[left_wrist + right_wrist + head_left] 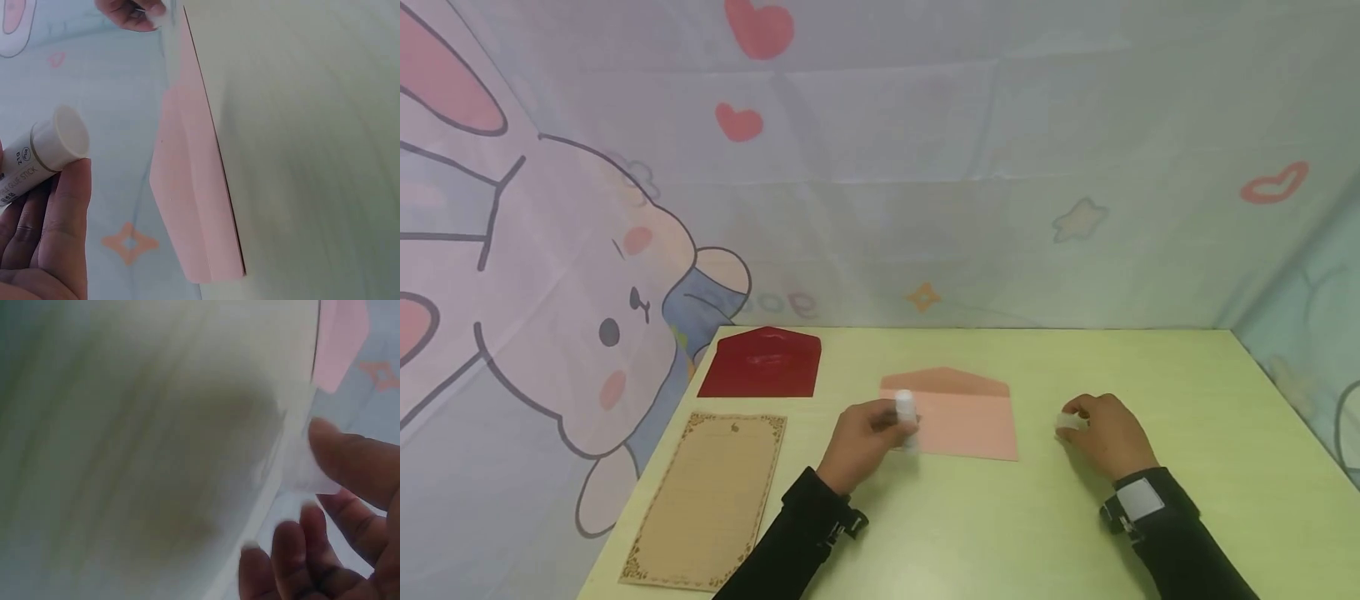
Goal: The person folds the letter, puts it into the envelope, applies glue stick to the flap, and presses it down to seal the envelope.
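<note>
My left hand [863,443] grips a white glue stick [906,407] over the left part of a pink envelope [966,423]. Lettering on the glue stick's side reads "GLUE STICK" in the left wrist view, its round end tilted up and away from the palm. To the right, my right hand [1111,437] pinches a small translucent cap [303,469] between thumb and index finger, close over the table; the other fingers are loosely bent. The envelope lies with its pointed flap [946,380] opened out toward the far side.
A dark red envelope [760,367] lies at the table's far left corner. Nearer, a tan sheet of letter paper [707,500] with an ornate border lies along the left edge. Behind the pale yellow table [970,533] hangs a printed cloth [880,150].
</note>
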Tool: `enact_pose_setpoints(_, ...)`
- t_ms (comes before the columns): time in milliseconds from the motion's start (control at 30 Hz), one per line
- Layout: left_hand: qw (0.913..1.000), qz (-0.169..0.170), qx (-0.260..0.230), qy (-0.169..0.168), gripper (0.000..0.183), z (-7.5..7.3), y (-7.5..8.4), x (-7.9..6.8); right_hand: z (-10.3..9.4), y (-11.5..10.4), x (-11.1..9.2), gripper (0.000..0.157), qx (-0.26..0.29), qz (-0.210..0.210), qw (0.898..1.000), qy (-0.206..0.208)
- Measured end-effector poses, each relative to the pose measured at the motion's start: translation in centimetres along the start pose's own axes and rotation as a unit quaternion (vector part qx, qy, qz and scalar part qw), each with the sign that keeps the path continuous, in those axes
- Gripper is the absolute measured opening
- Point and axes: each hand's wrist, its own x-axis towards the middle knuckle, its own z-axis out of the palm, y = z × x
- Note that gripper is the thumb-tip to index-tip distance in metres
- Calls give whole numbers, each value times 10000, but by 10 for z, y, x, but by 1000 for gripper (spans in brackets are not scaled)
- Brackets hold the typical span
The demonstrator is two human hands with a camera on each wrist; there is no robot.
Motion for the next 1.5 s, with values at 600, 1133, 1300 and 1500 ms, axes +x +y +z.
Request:
enact_pose_setpoints(600, 9941, -509, -952, -85, 24, 10, 15, -7, 15, -104, -34, 69, 736, -803, 9923, 596)
enact_pose_setpoints(1133, 9943, -585, -781, 424, 41, 27, 21, -11, 64, -178, -60, 46, 2146, -795, 9699, 829)
enact_pose_setpoints(1300, 9928, -566, -972, 407, 35, 26, 22, -10, 67, -169, -54, 45, 2582, -843, 9608, 561)
enact_pose_setpoints(1500, 9940, -358, -1035, 74, 16, 24, 20, -10, 70, -149, -48, 53, 4649, -612, 8791, -851)
